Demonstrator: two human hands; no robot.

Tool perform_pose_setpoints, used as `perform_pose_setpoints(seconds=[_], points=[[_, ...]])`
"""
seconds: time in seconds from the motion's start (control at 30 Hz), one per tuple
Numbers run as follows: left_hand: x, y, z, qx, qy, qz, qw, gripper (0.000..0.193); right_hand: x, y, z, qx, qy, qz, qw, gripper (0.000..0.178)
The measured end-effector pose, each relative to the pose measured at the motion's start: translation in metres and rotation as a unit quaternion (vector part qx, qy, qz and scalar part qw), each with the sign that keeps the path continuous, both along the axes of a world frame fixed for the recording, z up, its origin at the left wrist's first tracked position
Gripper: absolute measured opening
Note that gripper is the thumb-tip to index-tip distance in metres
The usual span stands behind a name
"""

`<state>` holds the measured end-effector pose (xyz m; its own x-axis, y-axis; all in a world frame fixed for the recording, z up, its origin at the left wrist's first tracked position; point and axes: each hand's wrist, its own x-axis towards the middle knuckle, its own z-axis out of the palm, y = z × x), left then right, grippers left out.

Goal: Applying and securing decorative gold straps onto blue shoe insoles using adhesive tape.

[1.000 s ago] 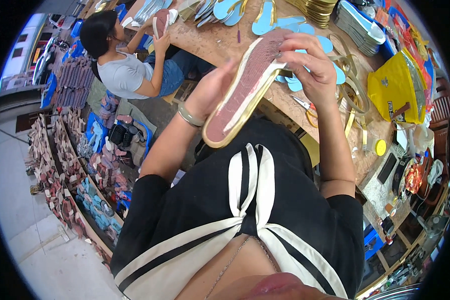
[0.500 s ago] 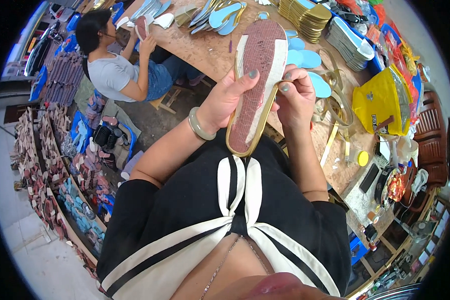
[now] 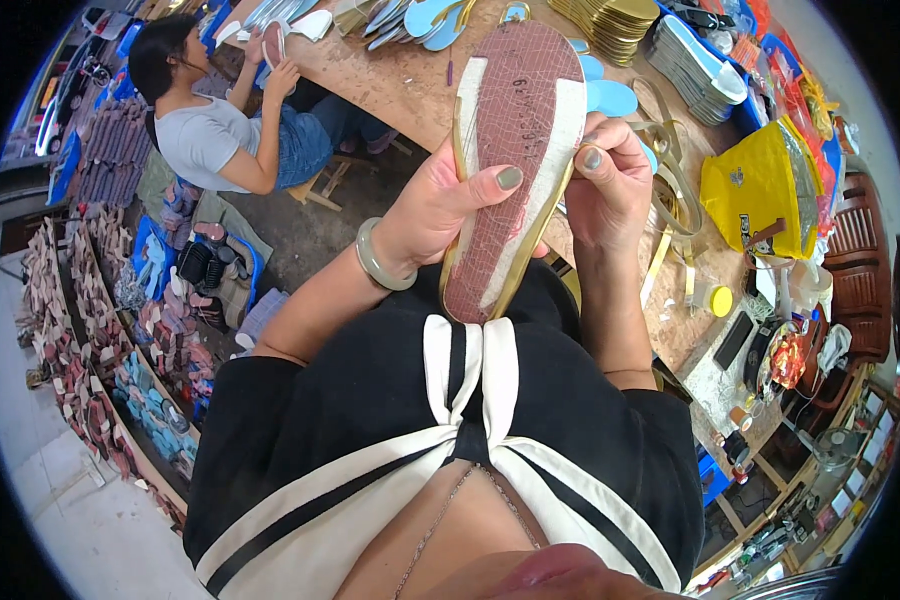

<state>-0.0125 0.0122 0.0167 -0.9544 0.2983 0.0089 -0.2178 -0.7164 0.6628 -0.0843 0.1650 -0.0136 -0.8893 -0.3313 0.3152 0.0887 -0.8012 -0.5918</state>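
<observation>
In front of my chest I hold an insole [image 3: 515, 150] upright, its reddish-brown, line-marked underside facing me. Cream strips run along its sides, and gold edging shows around the rim. My left hand [image 3: 435, 205] grips it by the left side, thumb pressed across the face and fingers hidden behind. At the right edge, thumb and forefinger of my right hand [image 3: 610, 185] pinch the border near the gold edging; what exactly lies between the fingertips is hard to see. The insole's lower end reaches the bow on my black top.
A wooden table [image 3: 400, 95] carries blue insoles [image 3: 610, 98], a gold stack [image 3: 610, 25], gold strips [image 3: 670, 190] and a yellow bag [image 3: 760, 190]. At left a seated co-worker [image 3: 215, 140] holds a similar insole. Racks of pieces [image 3: 80, 340] and blue bins [image 3: 155, 260] stand lower left.
The insole appears slightly larger. My right hand's pinch sits a little higher along the right edge. My left hand keeps its grip, and the surroundings have shifted slightly left in view.
</observation>
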Motion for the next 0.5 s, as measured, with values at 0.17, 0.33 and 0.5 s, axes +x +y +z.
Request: perform_pose_setpoints(seconds=[0.17, 0.33, 0.5], points=[[0.003, 0.000, -0.001, -0.047, 0.018, 0.022, 0.998, 0.049, 0.001, 0.008, 0.010, 0.029, -0.059, 0.046, 0.997, 0.009], [0.002, 0.000, -0.002, -0.102, 0.048, 0.022, 0.993, 0.049, 0.002, 0.016, 0.013, 0.071, -0.108, 0.091, 0.987, 0.014], [0.003, 0.006, -0.004, -0.098, 0.050, 0.019, 0.994, 0.050, 0.000, 0.017, 0.009, 0.011, -0.124, 0.141, 0.982, 0.029]])
